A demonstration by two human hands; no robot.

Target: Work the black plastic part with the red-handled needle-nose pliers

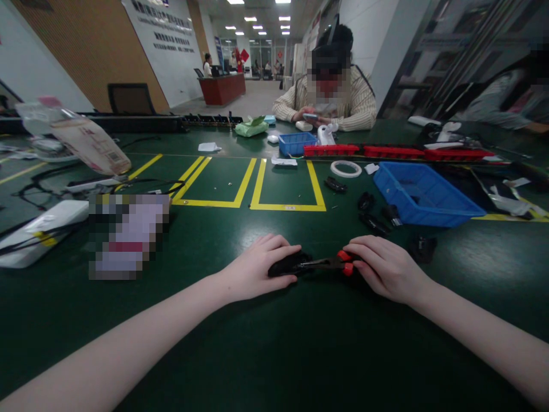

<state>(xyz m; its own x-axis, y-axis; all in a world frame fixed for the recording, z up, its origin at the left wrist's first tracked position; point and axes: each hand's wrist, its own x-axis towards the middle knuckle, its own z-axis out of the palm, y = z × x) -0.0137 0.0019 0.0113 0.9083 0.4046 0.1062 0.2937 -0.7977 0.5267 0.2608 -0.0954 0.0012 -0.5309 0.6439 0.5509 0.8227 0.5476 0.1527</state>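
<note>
Left hand point(263, 266): laid over a black piece point(285, 265) on the green table point(300, 343), thumb and fingers gripping its sides; much of the piece is hidden under the palm.

Right hand point(388, 266): curled around the red-handled pliers point(323, 263), most of the handles covered by the fingers. The pliers' nose points at the black piece; dark against dark, whether it bites or merely touches cannot be told.

Blue bin point(437, 214): beyond the right hand, a dark item inside, partly concealed by the near wall. Several small black parts point(374, 224) lie beside it, their details lost in shadow.

Roll of tape point(345, 174): white, flat, left of the bin.

Left side: a tilted bottle point(88, 140), blurred; a white block point(51, 229) crossed by black cables, its end meeting the picture's edge; a flat lilac object point(132, 237), pixelated, markings unreadable.

Far side: a seated person point(360, 106) in a striped knit, face masked. Another person point(493, 106) at right, smeared and cut off.
</note>
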